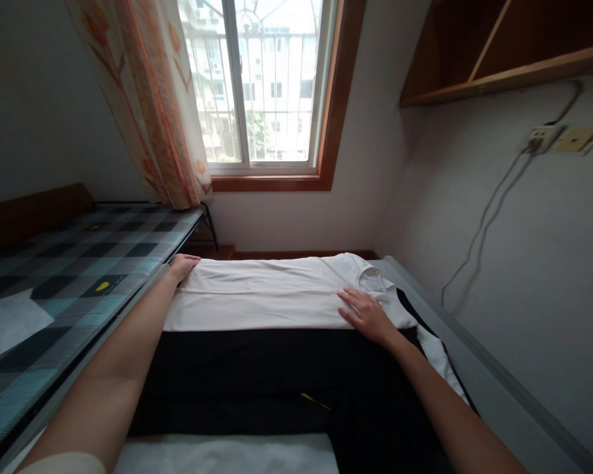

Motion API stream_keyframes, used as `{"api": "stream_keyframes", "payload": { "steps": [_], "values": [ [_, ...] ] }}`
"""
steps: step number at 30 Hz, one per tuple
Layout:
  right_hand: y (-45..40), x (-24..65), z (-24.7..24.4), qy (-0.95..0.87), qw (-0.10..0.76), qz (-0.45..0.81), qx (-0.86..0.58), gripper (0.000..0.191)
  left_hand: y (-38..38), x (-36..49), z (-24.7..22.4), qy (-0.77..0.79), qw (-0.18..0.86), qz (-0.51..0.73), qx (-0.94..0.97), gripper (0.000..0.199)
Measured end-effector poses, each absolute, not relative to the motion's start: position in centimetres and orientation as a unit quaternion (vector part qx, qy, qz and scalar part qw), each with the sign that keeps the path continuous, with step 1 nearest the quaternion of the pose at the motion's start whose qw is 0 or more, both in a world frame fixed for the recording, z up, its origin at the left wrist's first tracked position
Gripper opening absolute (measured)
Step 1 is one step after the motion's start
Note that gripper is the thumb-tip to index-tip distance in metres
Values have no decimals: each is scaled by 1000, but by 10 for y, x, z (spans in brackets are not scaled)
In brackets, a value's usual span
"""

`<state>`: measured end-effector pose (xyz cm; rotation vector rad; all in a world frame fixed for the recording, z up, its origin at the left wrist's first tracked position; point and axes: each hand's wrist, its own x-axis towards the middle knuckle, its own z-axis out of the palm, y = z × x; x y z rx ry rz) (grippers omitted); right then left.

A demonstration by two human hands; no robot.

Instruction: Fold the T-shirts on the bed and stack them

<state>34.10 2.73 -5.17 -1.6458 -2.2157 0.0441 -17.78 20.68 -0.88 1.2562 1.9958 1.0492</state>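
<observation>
A white T-shirt [267, 293], folded into a long strip, lies across a black garment [237, 368] that has a small yellow mark. Its round neckline is at the right end. My left hand [184, 266] rests at the strip's far left corner; its fingers lie over the edge, and whether they pinch the cloth is hard to see. My right hand [366, 315] lies flat on the shirt just below the neckline, fingers spread. More white cloth [437, 352] shows under the black garment on the right.
To the left stands a bed with a checked mattress [128, 250], a white paper [10, 322] on it. A curtain [163, 118] hangs beside the window [271, 92]. On the right wall are a wooden shelf [504, 76], a socket [543, 139] and a dangling cable [479, 230].
</observation>
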Motion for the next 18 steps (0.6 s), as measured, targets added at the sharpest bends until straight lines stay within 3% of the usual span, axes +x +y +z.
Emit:
{"api": "stream_keyframes", "payload": {
  "steps": [5,11,18],
  "values": [
    [27,340,-51,-789,188,11,-585,53,205,-182,-10,760,214,354,502,22],
    [27,341,-53,-791,193,-5,-580,51,197,-175,1,781,84,222,578,13],
    [28,341,-54,-790,191,0,-582,51,193,-174,7,780,77,186,593,12]
  ]
}}
